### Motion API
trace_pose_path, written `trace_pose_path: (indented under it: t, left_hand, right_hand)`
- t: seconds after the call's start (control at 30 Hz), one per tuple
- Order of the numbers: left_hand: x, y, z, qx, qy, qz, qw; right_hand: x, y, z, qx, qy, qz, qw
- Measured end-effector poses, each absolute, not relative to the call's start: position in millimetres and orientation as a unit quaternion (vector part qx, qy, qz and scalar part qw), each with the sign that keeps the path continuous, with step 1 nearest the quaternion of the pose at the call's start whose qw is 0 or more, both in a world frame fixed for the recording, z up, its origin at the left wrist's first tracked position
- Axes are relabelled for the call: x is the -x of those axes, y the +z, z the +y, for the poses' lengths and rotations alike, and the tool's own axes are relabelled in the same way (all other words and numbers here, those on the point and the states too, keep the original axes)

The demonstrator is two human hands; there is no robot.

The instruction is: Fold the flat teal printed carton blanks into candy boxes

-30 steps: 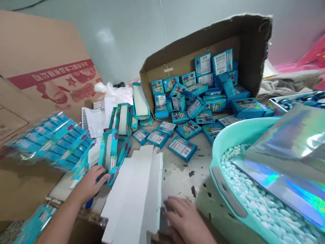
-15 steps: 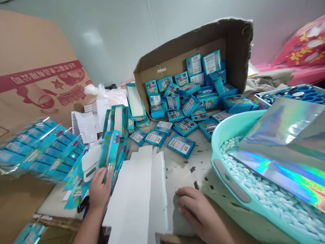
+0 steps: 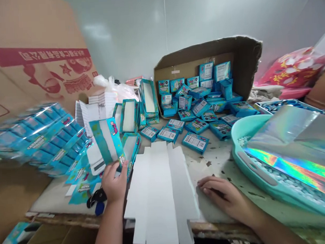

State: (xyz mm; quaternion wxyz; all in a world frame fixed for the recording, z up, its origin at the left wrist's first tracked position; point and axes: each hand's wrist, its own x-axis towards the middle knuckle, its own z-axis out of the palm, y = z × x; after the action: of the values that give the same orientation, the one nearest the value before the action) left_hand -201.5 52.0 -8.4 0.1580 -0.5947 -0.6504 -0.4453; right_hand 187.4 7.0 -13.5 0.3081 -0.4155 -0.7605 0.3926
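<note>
My left hand (image 3: 114,181) grips the lower end of a long blue cardboard display box (image 3: 106,140) between thumb and fingers. The box is tilted upright, its inside pale. Another such blue tray (image 3: 131,146) lies just behind it. Between my hands, a stack of flat white die-cut cardboard blanks (image 3: 160,193) overhangs the table's front edge. To the right of it, my right hand (image 3: 220,193) rests on the table with loosely bent fingers, nothing visible in it. Small blue candy boxes (image 3: 195,142) lie scattered beyond the blanks.
A tipped carton (image 3: 252,67) spills small blue boxes. On the right stands a turquoise basin (image 3: 238,144) of pale candies, with a shiny silver sheet (image 3: 282,132) over it. Film-wrapped blue packs (image 3: 37,140) sit at left, black-handled scissors (image 3: 97,199) near my left wrist.
My left hand has raised the blue box and turned its pale inside towards me. The view has shifted, so things appear further right; my right hand still rests on the table.
</note>
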Motion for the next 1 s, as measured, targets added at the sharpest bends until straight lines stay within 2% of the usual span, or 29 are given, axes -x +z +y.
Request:
trace_pose_path:
  t: [0.4,0.67,1.0]
  left_hand:
    - [193.5,-0.1,56.8,0.624,-0.355,-0.687,0.111]
    - [204.3,2.3,58.4,0.649,-0.291,-0.696,0.1]
    - [214.1,-4.0,58.7,0.689,-0.244,-0.663,0.161]
  right_hand:
    - [-180.7,-12.6,4.6,0.398,0.281,-0.824,0.289]
    - [-184.9,-25.8,8.3,0.367,0.255,-0.848,0.287]
    - [-181.4,-30.6,9.5,0.365,0.229,-0.859,0.275]
